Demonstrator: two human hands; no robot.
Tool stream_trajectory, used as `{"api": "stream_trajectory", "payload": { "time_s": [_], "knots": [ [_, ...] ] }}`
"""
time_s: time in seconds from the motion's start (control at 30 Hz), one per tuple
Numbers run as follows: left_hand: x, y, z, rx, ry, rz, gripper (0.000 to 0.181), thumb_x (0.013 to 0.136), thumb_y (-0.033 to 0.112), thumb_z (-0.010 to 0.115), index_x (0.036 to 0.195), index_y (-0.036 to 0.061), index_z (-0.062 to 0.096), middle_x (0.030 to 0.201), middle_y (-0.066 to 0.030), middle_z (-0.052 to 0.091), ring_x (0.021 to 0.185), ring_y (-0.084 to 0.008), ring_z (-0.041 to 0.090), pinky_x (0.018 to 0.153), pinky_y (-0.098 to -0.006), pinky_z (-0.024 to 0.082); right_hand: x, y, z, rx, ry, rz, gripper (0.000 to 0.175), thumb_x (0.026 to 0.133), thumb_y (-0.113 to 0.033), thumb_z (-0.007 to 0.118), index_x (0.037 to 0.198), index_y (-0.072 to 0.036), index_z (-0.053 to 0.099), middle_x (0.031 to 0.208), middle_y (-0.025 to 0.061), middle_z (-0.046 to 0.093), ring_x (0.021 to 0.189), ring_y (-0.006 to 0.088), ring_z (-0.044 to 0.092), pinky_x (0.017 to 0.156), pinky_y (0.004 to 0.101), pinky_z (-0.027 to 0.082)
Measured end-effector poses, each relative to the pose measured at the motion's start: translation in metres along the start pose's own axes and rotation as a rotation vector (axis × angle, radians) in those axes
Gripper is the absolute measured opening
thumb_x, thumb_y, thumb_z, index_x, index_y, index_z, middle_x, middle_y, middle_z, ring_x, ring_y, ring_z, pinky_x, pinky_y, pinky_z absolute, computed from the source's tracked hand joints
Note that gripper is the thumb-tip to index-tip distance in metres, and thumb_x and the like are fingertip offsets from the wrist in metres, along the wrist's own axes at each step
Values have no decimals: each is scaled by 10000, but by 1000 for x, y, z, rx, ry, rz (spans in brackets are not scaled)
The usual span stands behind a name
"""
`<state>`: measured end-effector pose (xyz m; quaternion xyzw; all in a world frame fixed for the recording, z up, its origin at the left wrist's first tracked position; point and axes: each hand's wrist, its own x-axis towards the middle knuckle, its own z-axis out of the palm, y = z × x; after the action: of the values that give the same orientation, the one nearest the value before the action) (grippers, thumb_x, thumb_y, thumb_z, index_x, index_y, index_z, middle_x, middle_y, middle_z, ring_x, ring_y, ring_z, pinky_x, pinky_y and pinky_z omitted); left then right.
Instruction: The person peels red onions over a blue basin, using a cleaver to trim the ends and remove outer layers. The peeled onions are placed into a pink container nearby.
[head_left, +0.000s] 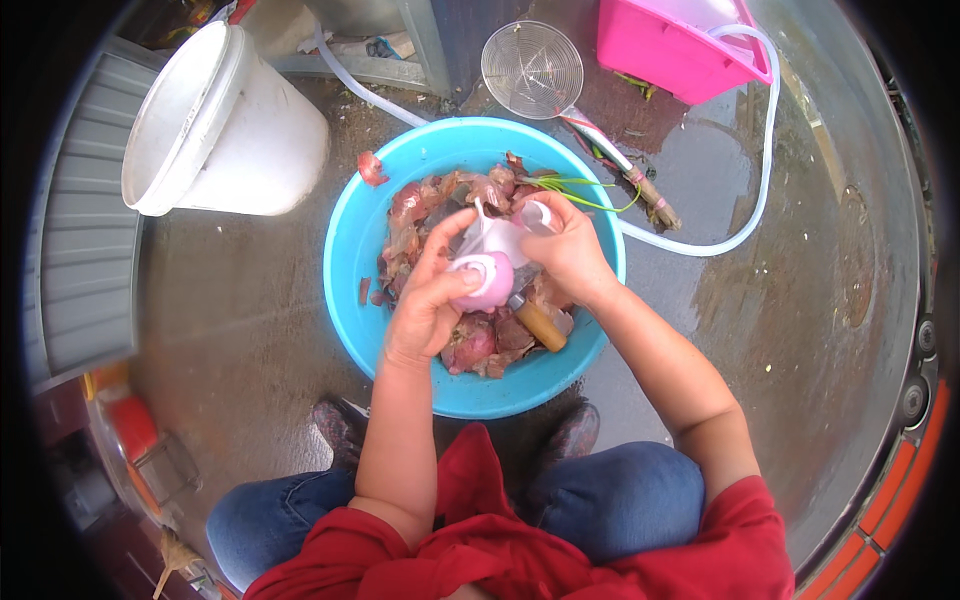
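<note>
My left hand (427, 307) grips a peeled pink onion (491, 283) with a cut, ringed face. My right hand (566, 244) pinches a strip of pale onion layer (536, 216) just beyond it. Thin translucent skin stretches between the two hands. Both hands are above a round turquoise basin (354, 315) that holds a heap of brown onion skins (412, 206). An unpeeled red onion (469, 341) rests near the heap's front. Beside it, a knife with a wooden handle (541, 324) lies on the skins; its blade is mostly hidden.
A white bucket (262, 142) stands at the upper left. Beyond the basin lie a wire skimmer (532, 71) and a pink crate (675, 56). A pale hose (766, 172) curves over the wet floor on the right. Green stalks (577, 187) hang over the basin's rim.
</note>
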<state>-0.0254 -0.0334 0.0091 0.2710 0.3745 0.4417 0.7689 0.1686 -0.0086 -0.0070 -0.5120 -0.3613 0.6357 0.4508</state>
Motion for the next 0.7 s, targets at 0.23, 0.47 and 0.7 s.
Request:
{"api": "stream_trajectory", "payload": {
  "time_s": [0.23, 0.47, 0.7],
  "knots": [
    [-3, 32, -38, -257, -84, 70, 694, 825, 289, 661, 1435, 36, 449, 1201, -304, 629, 831, -344, 699, 713, -399, 598, 4, 21, 16, -553, -231, -70, 506, 813, -65, 734, 1297, -38, 591, 1135, 88, 679, 1077, 226, 656, 962, 362, 518],
    [3, 19, -36, -128, -181, 58, 654, 804, 277, 685, 1357, -26, 509, 1349, -223, 561, 988, -337, 657, 849, -435, 559, -13, -4, 22, -587, -261, -521, 725, 741, -102, 808, 1409, -78, 528, 1435, 198, 503, 1349, 383, 480, 1125, 445, 407],
    [2, 5, -5, 86, -92, -66, 537, 1006, 152, 585, 1484, -6, 398, 1355, -107, 540, 1184, -190, 599, 979, -325, 512, -19, 4, 18, -547, -179, -529, 740, 724, -75, 847, 1388, -57, 520, 1311, 159, 603, 1217, 340, 598, 1042, 411, 486]
  ]
}}
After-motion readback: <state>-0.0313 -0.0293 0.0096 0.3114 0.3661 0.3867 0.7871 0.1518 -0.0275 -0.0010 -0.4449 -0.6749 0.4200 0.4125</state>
